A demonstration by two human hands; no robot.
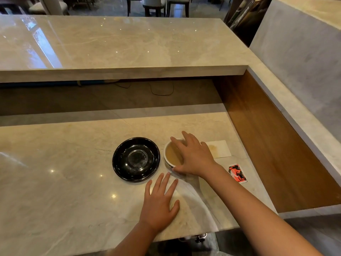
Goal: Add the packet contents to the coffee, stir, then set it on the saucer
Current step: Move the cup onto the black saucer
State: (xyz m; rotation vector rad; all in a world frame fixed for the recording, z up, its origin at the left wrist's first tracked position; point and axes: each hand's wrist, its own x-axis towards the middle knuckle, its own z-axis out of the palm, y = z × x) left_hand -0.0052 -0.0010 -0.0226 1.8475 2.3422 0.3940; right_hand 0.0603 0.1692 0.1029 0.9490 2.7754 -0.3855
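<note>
A white cup (pixel 168 154) of light brown coffee stands on the marble counter, just right of a black glossy saucer (pixel 136 159). My right hand (pixel 193 157) reaches over the cup from the right, fingers spread across its rim and thumb at its near side; whether it grips the cup is unclear. My left hand (pixel 159 202) lies flat on the counter in front of the saucer, fingers apart, holding nothing. A red, black and white packet (pixel 237 173) lies flat to the right of my right wrist.
A stained paper napkin (pixel 220 149) lies behind my right hand. A wooden side wall (pixel 267 137) borders the counter on the right. A raised marble shelf (pixel 118 71) runs along the back. The counter's front edge (pixel 184 235) is close to my arms.
</note>
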